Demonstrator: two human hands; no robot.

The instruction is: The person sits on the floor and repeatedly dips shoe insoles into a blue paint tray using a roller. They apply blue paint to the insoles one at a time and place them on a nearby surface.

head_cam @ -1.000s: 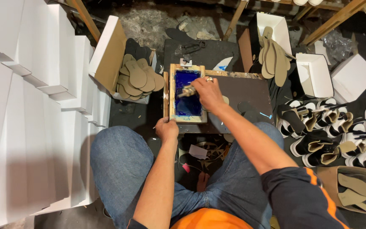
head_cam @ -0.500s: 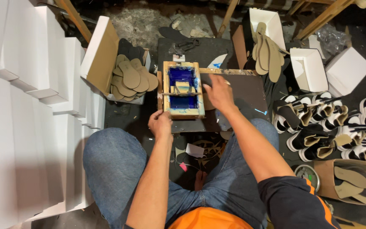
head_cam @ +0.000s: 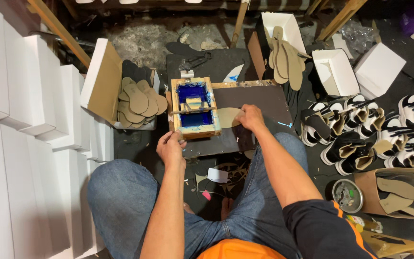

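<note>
- White boxes (head_cam: pixel 29 110): stacked in stepped rows along the left side, plain white, rectangular.
- Open box (head_cam: pixel 102 79): just right of the stack, white outside, brown inside, standing on edge with tan insoles in it.
- Long white box (head_cam: pixel 283 24): at the top centre, open, insoles leaning out.
- Two open white boxes (head_cam: pixel 346 72): top right, side by side.
- Brown carton (head_cam: pixel 367 189): bottom right, holding insoles.
</note>
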